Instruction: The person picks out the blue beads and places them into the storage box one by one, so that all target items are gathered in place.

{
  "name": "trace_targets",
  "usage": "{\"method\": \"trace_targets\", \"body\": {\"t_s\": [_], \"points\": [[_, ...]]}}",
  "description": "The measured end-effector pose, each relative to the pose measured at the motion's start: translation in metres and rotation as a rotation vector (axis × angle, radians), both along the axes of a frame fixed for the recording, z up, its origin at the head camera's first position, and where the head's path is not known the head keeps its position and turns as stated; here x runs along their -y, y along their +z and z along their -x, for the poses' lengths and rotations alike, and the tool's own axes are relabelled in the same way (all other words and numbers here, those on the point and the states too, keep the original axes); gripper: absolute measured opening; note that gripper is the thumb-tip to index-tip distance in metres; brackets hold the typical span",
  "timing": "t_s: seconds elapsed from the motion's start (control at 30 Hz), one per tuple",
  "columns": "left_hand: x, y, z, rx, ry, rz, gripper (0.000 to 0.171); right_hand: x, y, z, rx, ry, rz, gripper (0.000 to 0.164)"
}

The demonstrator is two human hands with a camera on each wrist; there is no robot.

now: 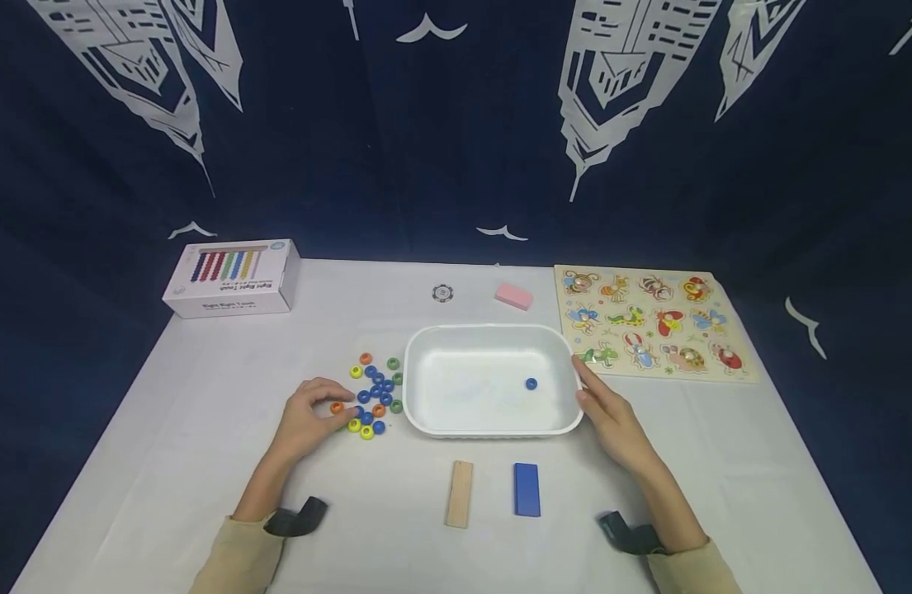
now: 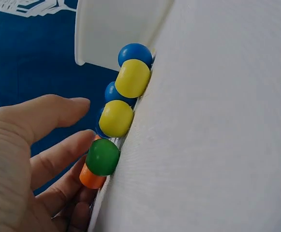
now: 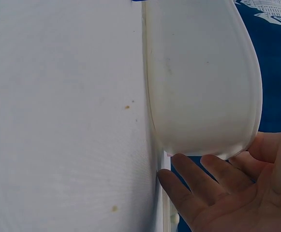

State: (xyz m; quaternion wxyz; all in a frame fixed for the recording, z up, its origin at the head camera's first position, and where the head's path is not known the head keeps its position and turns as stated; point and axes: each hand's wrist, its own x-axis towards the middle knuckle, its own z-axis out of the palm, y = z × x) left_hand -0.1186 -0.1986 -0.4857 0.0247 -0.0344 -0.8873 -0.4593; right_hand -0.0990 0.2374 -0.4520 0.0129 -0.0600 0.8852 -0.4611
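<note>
Over the left part of a loose group of blue, yellow, orange and green beads (image 1: pixel 375 392) is my left hand (image 1: pixel 310 415), its thumb and forefinger apart. An orange bead (image 1: pixel 337 407) lies in the gap between them. In the left wrist view a green bead (image 2: pixel 103 157) and yellow beads (image 2: pixel 116 118) stand close to the fingertips. My right hand (image 1: pixel 613 417) rests against the right end of a white tray (image 1: pixel 493 429), fingers extended along its outer wall (image 3: pixel 203 121). One blue bead (image 1: pixel 531 384) lies inside the tray.
A wooden block (image 1: pixel 459 495) and a blue block (image 1: pixel 526 490) lie in front of the tray. Behind it are a pink block (image 1: pixel 514 296) and a round patterned chip (image 1: pixel 442 293). An insect puzzle board (image 1: pixel 652 326) lies back right, a white box (image 1: pixel 233 280) back left.
</note>
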Motion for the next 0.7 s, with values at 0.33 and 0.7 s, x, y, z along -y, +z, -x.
{"method": "trace_targets", "body": {"t_s": [0.33,0.7], "points": [[-0.007,0.0,-0.002,-0.023,-0.041,0.127,0.017,0.0,0.001,-0.002,-0.002,0.005,0.007,0.046],[-0.021,0.027,0.004,-0.094,0.053,-0.086,0.023,0.0,0.0,0.001,0.002,0.002,-0.001,0.046]]}}
